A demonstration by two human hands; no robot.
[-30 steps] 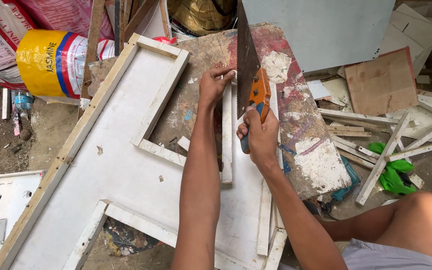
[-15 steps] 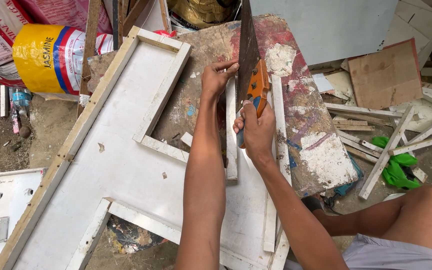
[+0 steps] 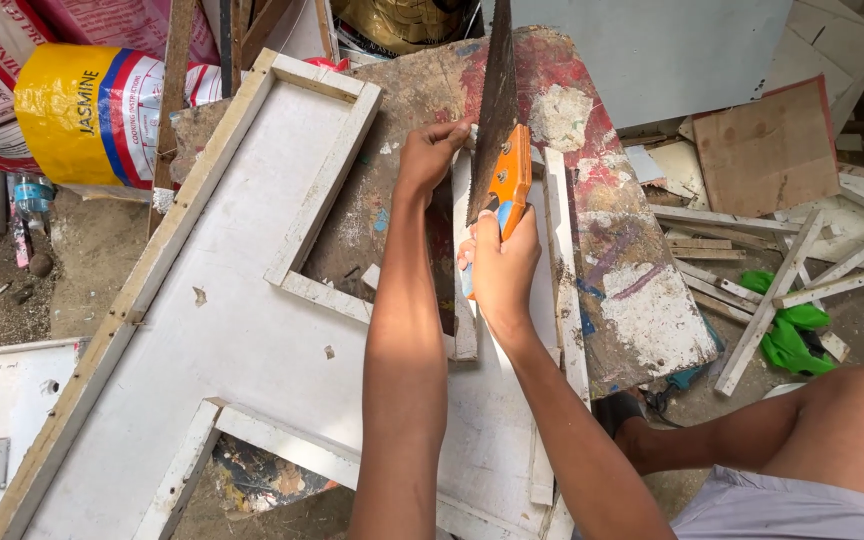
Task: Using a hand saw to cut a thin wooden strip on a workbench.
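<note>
My right hand (image 3: 500,268) grips the orange handle of a handsaw (image 3: 498,110), whose dark blade points up and away from me. The blade's edge runs along a narrow white wooden strip (image 3: 463,262) lying on a large white framed panel (image 3: 232,330). My left hand (image 3: 430,152) rests its fingers on the far end of that strip, just left of the blade. Under the strip sits a paint-stained board (image 3: 612,240).
A yellow printed sack (image 3: 92,110) lies at the upper left. Loose white slats (image 3: 782,290), a brown cardboard piece (image 3: 767,145) and green plastic (image 3: 792,335) are scattered at the right. My bare knee (image 3: 842,420) is at the lower right. Dirt ground shows at the left.
The saw and my right hand have shifted slightly along the strip, the blade now standing more upright. My left hand stays on the strip's far end.
</note>
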